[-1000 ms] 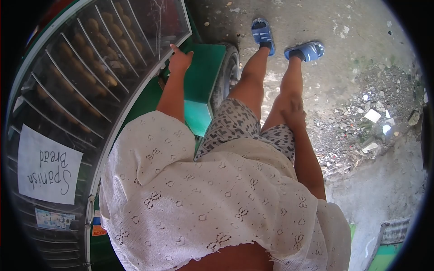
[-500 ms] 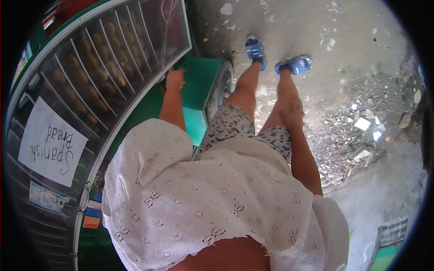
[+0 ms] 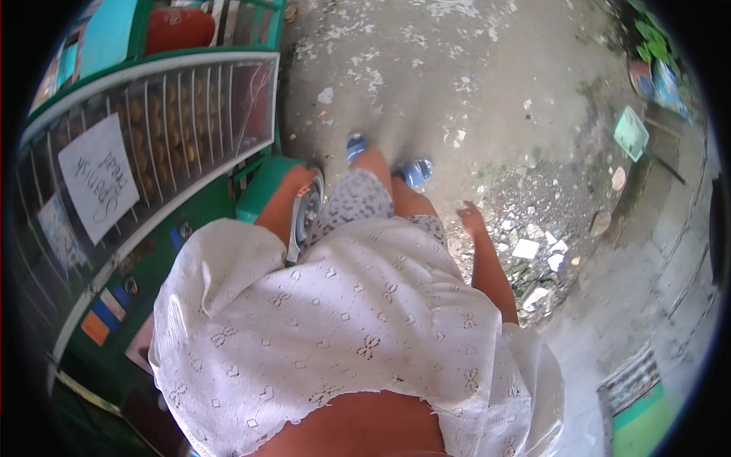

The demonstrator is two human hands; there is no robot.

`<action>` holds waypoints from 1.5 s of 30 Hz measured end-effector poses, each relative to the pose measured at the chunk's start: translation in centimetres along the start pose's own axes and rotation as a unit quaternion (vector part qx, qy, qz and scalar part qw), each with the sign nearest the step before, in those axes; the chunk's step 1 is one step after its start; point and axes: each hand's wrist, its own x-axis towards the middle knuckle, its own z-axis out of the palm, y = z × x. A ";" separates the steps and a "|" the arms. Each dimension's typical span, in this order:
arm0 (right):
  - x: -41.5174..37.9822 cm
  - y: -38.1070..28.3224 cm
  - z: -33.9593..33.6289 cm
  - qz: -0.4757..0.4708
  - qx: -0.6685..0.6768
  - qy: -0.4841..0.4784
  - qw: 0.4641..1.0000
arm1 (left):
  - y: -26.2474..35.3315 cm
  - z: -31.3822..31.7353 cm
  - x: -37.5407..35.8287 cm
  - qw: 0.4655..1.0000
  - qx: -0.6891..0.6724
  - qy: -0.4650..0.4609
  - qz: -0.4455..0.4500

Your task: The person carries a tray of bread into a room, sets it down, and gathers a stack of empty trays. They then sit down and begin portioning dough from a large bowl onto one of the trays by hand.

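My left hand hangs beside the green box and above the wheel of the cart. Its fingers are loosely bent, and I see nothing in them. On the other side, my right hand swings out from my thigh with nothing in it, fingers loosely apart over the rubble. The cart's display case stands to my left, with rows of bread rolls behind its clear, barred panel. A paper sign reading "Spanish Bread" is fixed to that panel.
My blue slippers are on the rough concrete ground. Broken white pieces and stones lie to my right. Farther right are a green dustpan and a leafy plant. A red rounded object shows behind the case.
My view has shifted, showing more ground ahead and the dustpan and plant at the right. My right hand has come away from my leg. My left hand remains beside the green box.
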 end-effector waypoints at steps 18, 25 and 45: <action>-1.3 -11.7 -14.2 0.005 0.064 -0.019 0.998 | 1.7 -9.9 -5.4 0.884 -0.332 0.233 -0.233; -0.4 -15.9 -20.6 0.044 0.183 0.088 0.978 | 18.3 -12.4 -4.6 0.918 -0.299 0.247 -0.078; 12.6 -19.4 -54.1 0.166 0.179 0.092 0.965 | 61.1 -4.8 -8.8 0.988 -0.089 0.004 0.130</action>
